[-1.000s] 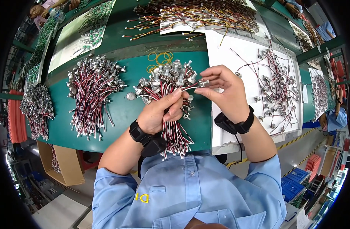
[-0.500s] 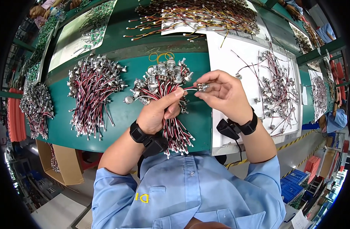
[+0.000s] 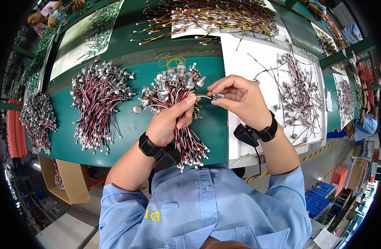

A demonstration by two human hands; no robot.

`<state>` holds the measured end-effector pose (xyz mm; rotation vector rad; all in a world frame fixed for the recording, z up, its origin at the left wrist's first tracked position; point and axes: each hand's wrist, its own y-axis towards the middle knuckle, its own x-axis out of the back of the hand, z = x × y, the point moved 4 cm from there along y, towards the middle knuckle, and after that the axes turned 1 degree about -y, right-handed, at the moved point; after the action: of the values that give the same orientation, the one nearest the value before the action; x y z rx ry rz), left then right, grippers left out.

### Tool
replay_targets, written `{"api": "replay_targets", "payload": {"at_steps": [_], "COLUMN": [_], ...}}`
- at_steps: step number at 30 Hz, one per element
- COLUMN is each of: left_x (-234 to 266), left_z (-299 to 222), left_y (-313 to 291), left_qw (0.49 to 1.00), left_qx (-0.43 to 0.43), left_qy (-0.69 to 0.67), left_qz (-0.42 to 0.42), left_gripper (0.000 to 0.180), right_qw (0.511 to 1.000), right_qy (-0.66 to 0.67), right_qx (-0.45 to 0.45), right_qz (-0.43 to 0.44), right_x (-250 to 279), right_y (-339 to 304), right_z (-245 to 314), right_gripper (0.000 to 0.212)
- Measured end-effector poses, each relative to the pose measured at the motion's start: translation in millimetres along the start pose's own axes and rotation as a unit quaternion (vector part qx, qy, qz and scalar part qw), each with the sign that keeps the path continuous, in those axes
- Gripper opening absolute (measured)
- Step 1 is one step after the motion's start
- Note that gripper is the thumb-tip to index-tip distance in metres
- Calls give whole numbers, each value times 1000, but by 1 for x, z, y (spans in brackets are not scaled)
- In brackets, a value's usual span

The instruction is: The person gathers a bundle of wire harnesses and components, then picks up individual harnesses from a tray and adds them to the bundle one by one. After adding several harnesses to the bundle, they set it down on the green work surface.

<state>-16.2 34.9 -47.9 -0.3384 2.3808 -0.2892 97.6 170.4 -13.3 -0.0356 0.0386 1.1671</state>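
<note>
Clenching wire bundle point(image 3: 188, 143) in left hand point(image 3: 169, 118) over green mat point(image 3: 217, 143), down to near edge of mat at wire ends. Pinching one component point(image 3: 217, 96) between thumb and fingers of right hand point(image 3: 242, 98), just right of bundle, strung back to left thumb on red and white wires. Seeing bare mat left of bundle, up to wire pile point(image 3: 101, 101); only narrow bare strip right of bundle, before white board point(image 3: 240, 50). Versus half a second ago: same clench, same pinch, but showing less of component past right fingertips.
</note>
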Motion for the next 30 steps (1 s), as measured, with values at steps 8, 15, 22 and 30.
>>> {"api": "replay_targets", "payload": {"at_steps": [8, 15, 22, 30], "left_x": [0, -6, -5, 0], "left_z": [-7, 10, 5, 3], "left_y": [-3, -2, 2, 1], "left_qw": [997, 993, 999, 999], "left_qx": [-48, 33, 23, -2], "left_qy": [-59, -20, -17, -38], "left_qz": [5, 111, 41, 16], "left_gripper": [32, 35, 37, 33], "right_qw": [959, 998, 995, 968], "right_qy": [-220, 8, -82, -223], "right_qx": [-56, -11, 43, 110], "right_qz": [170, -69, -46, -38], "right_x": [0, -1, -7, -8], "right_y": [-6, -3, -6, -5], "right_z": [16, 4, 9, 16], "right_gripper": [28, 30, 26, 24]}}
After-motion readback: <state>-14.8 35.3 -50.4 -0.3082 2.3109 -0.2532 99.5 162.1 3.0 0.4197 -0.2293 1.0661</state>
